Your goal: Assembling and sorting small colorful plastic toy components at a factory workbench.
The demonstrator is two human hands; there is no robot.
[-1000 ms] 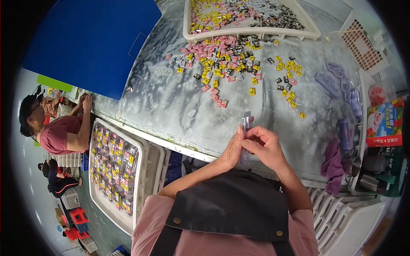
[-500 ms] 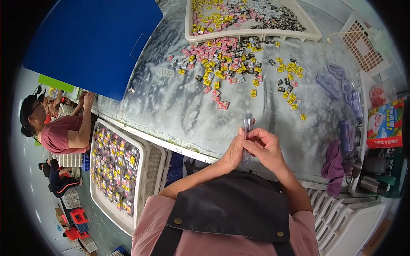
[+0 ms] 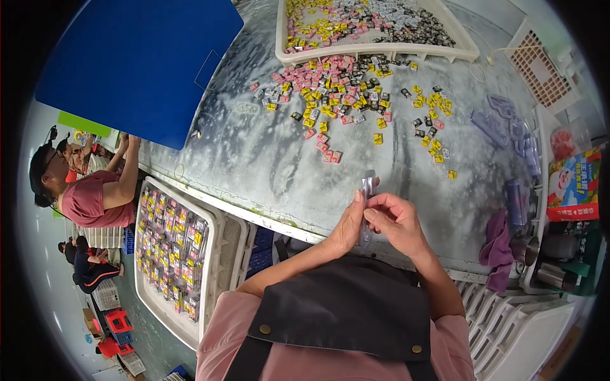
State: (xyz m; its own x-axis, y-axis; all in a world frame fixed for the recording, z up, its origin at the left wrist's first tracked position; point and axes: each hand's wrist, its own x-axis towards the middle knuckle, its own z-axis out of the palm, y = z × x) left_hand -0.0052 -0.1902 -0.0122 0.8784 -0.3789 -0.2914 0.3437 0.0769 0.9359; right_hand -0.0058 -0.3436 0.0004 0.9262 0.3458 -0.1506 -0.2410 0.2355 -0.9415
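A narrow, clear plastic shell (image 3: 369, 183) with a rounded top stands upright between my hands, just above the table's near edge. My left hand (image 3: 345, 230) is closed around it, the thumb lying along its front. On its other side, my right hand (image 3: 399, 223) has thumb and forefinger pinched together at the shell's edge. Ahead of the hands, small pink, yellow and black packets (image 3: 346, 95) lie in a loose heap on the grey table (image 3: 254, 171). A smaller group of yellow and black packets (image 3: 433, 120) is scattered to the right.
A white tray (image 3: 381, 48) of mixed packets sits at the far side. A large blue board (image 3: 140, 70) covers the far left. Filled packages lie in another white tray (image 3: 208, 279) lower left. Clear plastic pieces (image 3: 489, 127) and a purple cloth (image 3: 497, 247) are at right. A co-worker (image 3: 95, 193) is at left.
My hands and the plastic shell keep nearly the same place, with only a slight shift of the right fingers. The co-worker at left has moved their arms a little.
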